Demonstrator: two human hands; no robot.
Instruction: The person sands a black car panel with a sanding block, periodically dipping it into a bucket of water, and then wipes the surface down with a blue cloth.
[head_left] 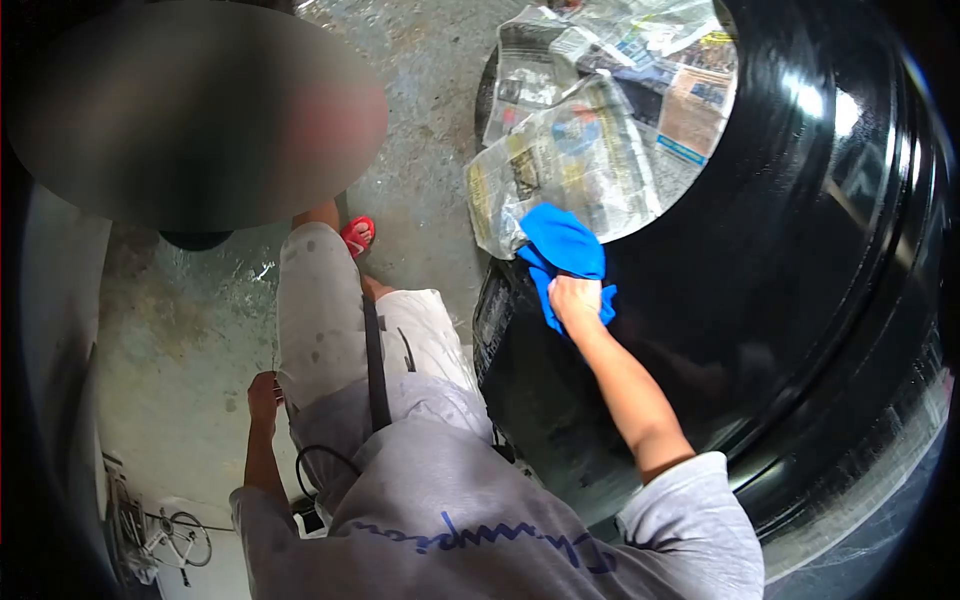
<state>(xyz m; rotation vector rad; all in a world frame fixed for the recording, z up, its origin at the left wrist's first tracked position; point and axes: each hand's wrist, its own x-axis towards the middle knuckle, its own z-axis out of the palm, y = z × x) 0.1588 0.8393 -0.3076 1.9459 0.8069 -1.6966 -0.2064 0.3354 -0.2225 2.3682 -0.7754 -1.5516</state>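
Note:
My right hand [577, 302] grips a bunched blue cloth [562, 243] and presses it onto a glossy black car body panel [680, 330]. The cloth lies at the panel's edge, right beside the wheel opening, and part of it overlaps the newspaper [575, 165] covering the wheel area. At my side, my left hand [263, 393] hangs next to my thigh, holding nothing that I can see, its fingers loosely apart and partly hidden.
Grey, stained concrete floor [420, 140] runs between the car and a pale wall on the left. A white bicycle [183, 540] stands at the lower left. A red sandal [357, 236] is on a foot. A blurred oval hides the upper left.

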